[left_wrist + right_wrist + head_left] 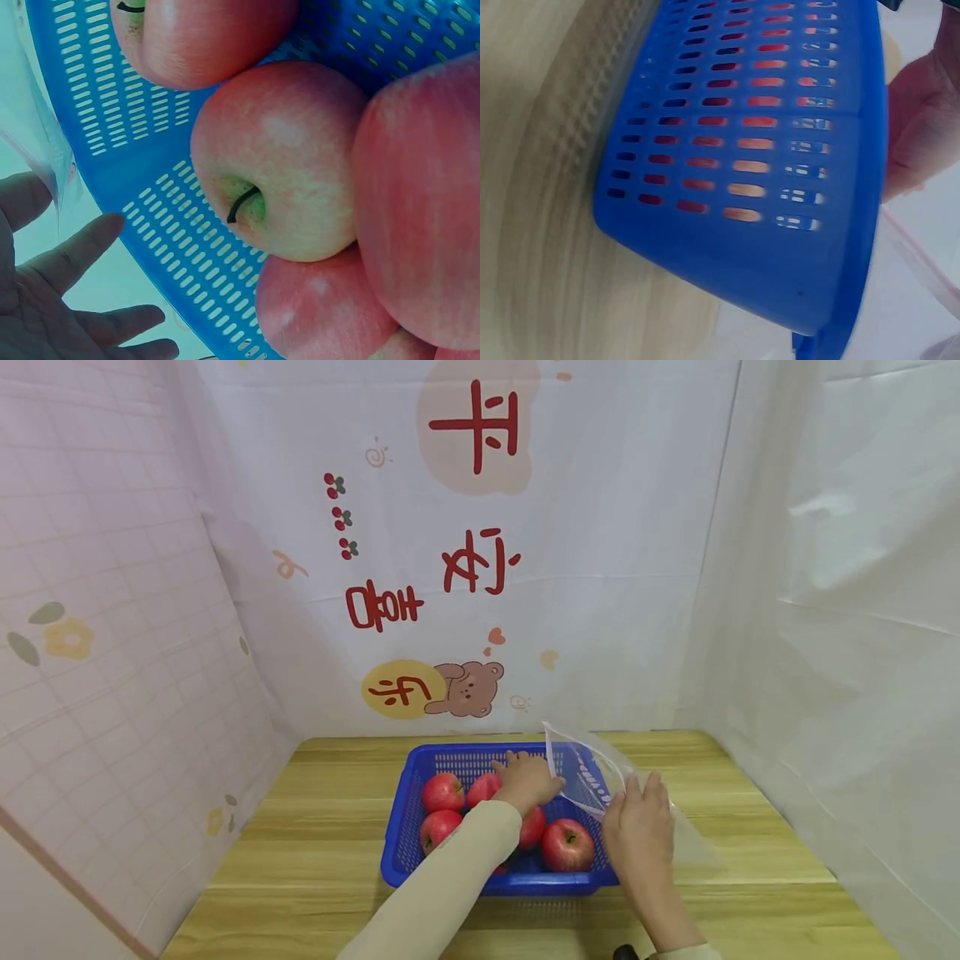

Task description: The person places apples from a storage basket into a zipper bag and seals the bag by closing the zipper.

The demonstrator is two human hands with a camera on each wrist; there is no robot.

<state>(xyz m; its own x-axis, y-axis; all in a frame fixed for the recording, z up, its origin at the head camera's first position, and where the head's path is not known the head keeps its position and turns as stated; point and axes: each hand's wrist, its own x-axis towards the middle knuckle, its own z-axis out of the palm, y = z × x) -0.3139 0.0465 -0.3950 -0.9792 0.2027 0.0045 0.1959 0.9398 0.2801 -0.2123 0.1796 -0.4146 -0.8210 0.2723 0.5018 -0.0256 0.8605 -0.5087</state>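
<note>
left hand reaches into the blue perforated plastic basket, resting over the red apples at its far right side; fingers look loosely bent over the fruit, but the head view doesn't show whether they actually grip one, so can't tell. in the left wrist view the fingers are spread and fairly straight beside the basket rim, holding nothing visible there. right hand sits at the basket's right edge, fingers pinching the lower edge of a clear plastic zip bag that stands up over the basket's far right corner, mouth held apart toward the left hand. hands are close together but not touching. basket sits mid-surface on the light wooden table, nearer the far edge than the sides. at least five apples in it, some covered by the left forearm in a beige sleeve. writing: small dark print on the bag, too small to read; red characters on the white backdrop cloth, appear upside down, not legible to me. right wrist view is blurred, mostly basket wall and part of a hand.
</note>
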